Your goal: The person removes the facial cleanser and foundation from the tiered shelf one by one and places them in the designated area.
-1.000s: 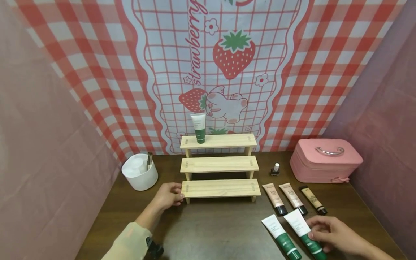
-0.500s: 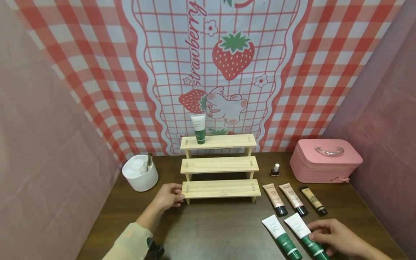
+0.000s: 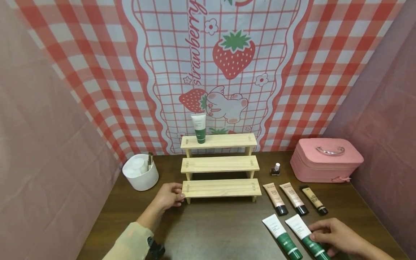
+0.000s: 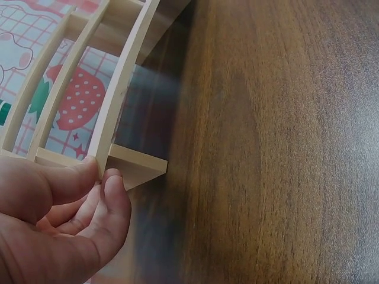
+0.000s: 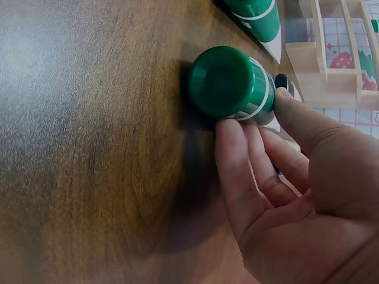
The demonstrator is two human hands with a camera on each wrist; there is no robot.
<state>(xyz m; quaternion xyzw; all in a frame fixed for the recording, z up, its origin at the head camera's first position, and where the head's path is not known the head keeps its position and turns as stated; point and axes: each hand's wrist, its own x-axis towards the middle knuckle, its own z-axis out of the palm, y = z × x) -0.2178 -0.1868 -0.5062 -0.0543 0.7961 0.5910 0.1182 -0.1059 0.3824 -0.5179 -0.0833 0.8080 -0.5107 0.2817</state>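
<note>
A three-tier wooden display stand is at the middle of the table. My left hand pinches the left end of its lowest board between thumb and fingers. On the right, my right hand holds a white-and-green squeeze tube by its side, thumb on top and fingers underneath. That tube's green cap faces the right wrist camera. A matching tube lies just left of it. Another such tube stands cap down on the top board, left of centre.
Two BB cream tubes and a yellowish tube lie behind the right hand. A small dark bottle and a pink case are further back. At the left is a white round holder with brushes.
The tube in my right hand has shifted slightly down towards the front edge of the view, the hand barely moving with it. My left hand keeps its place on the stand.
</note>
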